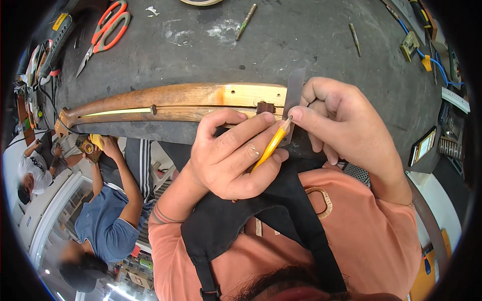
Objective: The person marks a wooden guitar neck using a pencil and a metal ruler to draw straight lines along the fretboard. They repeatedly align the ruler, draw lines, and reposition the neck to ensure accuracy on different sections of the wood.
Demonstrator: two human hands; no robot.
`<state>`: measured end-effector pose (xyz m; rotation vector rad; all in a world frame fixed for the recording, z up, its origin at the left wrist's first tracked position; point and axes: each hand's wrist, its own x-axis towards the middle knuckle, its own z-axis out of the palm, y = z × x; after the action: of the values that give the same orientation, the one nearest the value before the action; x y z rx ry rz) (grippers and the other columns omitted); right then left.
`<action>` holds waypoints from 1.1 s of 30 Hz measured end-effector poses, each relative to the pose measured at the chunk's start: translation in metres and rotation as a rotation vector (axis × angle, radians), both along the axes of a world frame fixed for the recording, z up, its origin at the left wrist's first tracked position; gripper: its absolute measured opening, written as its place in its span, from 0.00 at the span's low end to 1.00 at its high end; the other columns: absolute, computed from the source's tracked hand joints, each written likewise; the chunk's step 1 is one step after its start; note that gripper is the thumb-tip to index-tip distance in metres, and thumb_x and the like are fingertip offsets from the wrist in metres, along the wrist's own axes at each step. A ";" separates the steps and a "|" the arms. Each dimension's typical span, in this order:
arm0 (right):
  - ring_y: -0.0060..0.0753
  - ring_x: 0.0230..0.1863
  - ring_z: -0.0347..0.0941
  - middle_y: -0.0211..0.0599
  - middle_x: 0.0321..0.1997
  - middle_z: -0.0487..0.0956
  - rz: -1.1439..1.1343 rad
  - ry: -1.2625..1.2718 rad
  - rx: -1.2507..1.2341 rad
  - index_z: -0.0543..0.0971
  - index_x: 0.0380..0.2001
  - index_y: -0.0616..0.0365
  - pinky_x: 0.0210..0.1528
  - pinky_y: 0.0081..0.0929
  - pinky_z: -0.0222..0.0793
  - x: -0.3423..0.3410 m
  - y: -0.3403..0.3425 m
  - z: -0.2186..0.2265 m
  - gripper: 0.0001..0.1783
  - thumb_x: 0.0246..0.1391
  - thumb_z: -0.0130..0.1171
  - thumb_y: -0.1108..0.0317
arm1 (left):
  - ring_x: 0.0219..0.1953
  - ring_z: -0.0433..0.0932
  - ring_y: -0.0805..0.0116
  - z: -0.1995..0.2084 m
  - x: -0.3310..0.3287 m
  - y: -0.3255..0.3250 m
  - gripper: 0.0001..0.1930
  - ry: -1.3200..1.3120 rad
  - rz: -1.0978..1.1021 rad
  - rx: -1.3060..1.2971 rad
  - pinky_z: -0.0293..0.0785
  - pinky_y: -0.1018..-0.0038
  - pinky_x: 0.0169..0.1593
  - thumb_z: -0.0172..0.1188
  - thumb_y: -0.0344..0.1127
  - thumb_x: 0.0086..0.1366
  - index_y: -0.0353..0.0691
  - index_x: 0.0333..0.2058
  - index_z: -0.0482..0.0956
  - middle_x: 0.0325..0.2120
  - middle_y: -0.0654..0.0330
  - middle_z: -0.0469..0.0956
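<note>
A long brown wooden piece point(186, 95) lies across the bench, slotted along its length, with a pale bare end and two small holes. My left hand point(233, 150) is closed around a yellow pencil point(269, 146), its tip up against a thin flat metal strip point(294, 88). The left fingertips rest by a small dark brown block point(266, 107) on the wood. My right hand point(341, 115) pinches the metal strip, which stands across the wood's right end. The right thumb is beside the pencil tip. The strip's lower part is partly hidden by my fingers.
Scissors with orange-and-grey handles point(108, 30) lie far left, beside several tools. Two thin rods point(246, 22) lie at the back. A phone point(423, 146) and a blue cable point(439, 70) are on the right. A co-worker in a blue shirt point(113, 210) stands at the left.
</note>
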<state>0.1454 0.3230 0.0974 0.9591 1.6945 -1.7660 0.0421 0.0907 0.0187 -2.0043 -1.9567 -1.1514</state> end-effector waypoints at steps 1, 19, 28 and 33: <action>0.13 0.13 0.68 0.27 0.19 0.78 -0.003 0.002 -0.002 0.80 0.39 0.60 0.14 0.17 0.59 -0.001 -0.002 -0.001 0.13 0.76 0.68 0.63 | 0.58 0.88 0.52 0.001 -0.001 0.000 0.21 -0.001 -0.003 -0.005 0.80 0.57 0.54 0.83 0.40 0.59 0.48 0.39 0.76 0.53 0.54 0.93; 0.11 0.13 0.64 0.27 0.19 0.77 -0.040 0.075 -0.014 0.77 0.33 0.56 0.14 0.17 0.53 0.003 -0.009 -0.014 0.16 0.76 0.68 0.65 | 0.37 0.80 0.57 -0.005 -0.007 -0.008 0.27 -0.605 0.146 0.365 0.84 0.60 0.41 0.57 0.62 0.83 0.40 0.48 0.85 0.35 0.57 0.78; 0.10 0.15 0.66 0.26 0.21 0.78 -0.049 0.072 -0.079 0.78 0.35 0.57 0.16 0.17 0.56 0.008 -0.003 -0.016 0.14 0.77 0.68 0.64 | 0.36 0.83 0.55 0.001 -0.015 -0.014 0.24 -0.661 0.100 0.220 0.81 0.62 0.37 0.49 0.51 0.88 0.37 0.67 0.71 0.40 0.40 0.85; 0.11 0.16 0.67 0.28 0.23 0.79 -0.064 0.097 -0.109 0.78 0.35 0.58 0.17 0.17 0.57 0.018 0.003 -0.019 0.14 0.78 0.67 0.64 | 0.38 0.84 0.55 0.002 -0.021 -0.023 0.17 -0.705 0.090 0.177 0.83 0.62 0.40 0.54 0.45 0.87 0.38 0.61 0.73 0.42 0.39 0.85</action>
<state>0.1637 0.3257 0.0782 0.9022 1.6237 -1.9541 0.0209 0.0681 0.0203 -1.5170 -2.0695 -2.1283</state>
